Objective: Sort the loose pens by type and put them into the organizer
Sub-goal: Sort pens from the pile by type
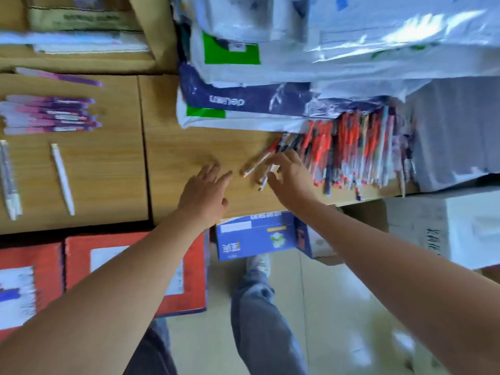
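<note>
A big pile of loose red and blue pens (pixel 351 152) lies at the right of the wooden table (pixel 189 147), partly under stacked packages. My right hand (pixel 289 174) reaches over the pile's left edge, and its spread fingers touch a couple of stray pens (pixel 257 165); motion blur hides any grip. My left hand (pixel 205 188) hovers flat beside it, fingers straight, holding nothing. Sorted groups lie to the left: purple-pink pens (pixel 51 115), a single white pen (pixel 62 180) and white-grey pens (pixel 8 180). No organizer is clearly in view.
Wrapped paper packages (pixel 243 101) are stacked at the back of the table, over the pen pile. A blue box (pixel 259 234) and red boxes (pixel 135 266) sit below the front edge. A white carton (pixel 446 228) stands at the right. My legs are on the tiled floor.
</note>
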